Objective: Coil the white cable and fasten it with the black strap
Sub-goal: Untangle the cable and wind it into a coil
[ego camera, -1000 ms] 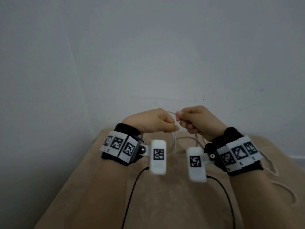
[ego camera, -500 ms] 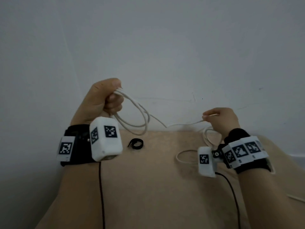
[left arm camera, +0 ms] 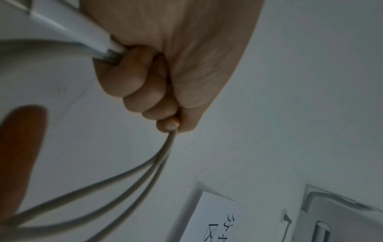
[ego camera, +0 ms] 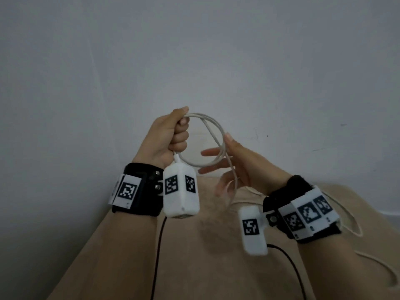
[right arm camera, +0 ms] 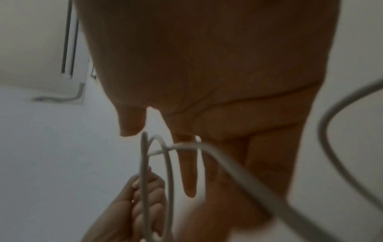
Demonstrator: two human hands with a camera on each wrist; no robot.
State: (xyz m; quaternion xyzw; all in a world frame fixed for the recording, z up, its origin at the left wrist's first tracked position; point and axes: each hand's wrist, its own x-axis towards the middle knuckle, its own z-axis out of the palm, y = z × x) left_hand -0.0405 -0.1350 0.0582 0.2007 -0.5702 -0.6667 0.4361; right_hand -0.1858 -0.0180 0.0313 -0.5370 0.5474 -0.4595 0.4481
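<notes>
My left hand (ego camera: 180, 132) is raised in a fist around the white cable (ego camera: 219, 135), which hangs from it in a couple of loops; the left wrist view shows the fingers (left arm camera: 145, 91) curled tight on the strands (left arm camera: 145, 173). To the right of the loops, my right hand (ego camera: 218, 162) is blurred, with straight, spread fingers touching the coil. In the right wrist view, cable (right arm camera: 165, 157) crosses in front of its straight fingers (right arm camera: 189, 172). I cannot see the black strap in any view.
A tan cloth-covered table (ego camera: 216, 267) lies below the hands, against a plain grey wall (ego camera: 194, 61). The cable's loose tail (ego camera: 355, 226) trails over the table's right side. Black leads (ego camera: 158, 256) hang from the wrist cameras.
The left hand carried the coil right toward the middle. The right hand let go of its pinch on the cable, opened and rose to the loops. The strap went out of sight.
</notes>
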